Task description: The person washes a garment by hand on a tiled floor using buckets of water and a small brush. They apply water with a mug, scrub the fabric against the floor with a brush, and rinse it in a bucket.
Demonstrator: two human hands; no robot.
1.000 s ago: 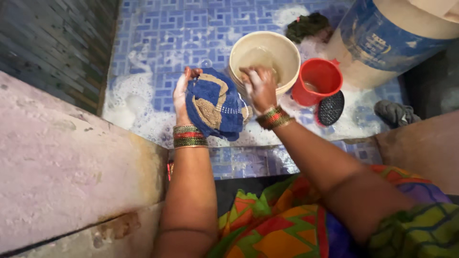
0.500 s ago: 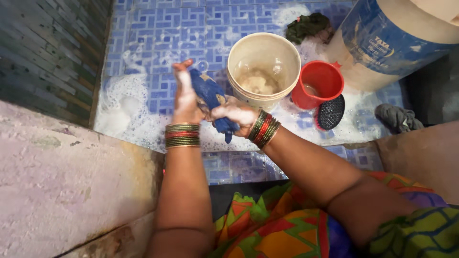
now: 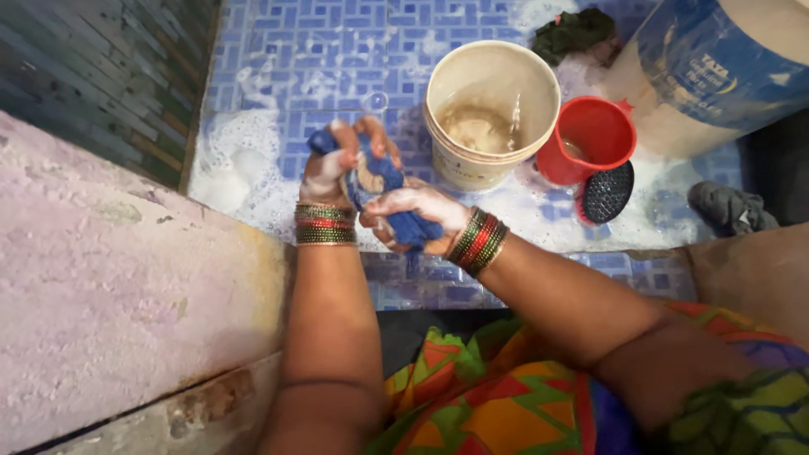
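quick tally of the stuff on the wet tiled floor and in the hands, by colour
blue: 2 - the blue and tan cloth gripped by the left hand and right hand, the big blue-banded drum
cream: 1 - the round cream plastic bucket
red: 1 - the red plastic mug
black: 1 - the oval black scrub brush
dark green: 1 - the crumpled rag
grey: 1 - the bunched cloth
total: 7

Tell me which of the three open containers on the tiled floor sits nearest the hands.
The cream bucket, holding murky water, stands just beyond the right hand. The red mug and the big blue drum lie farther right.
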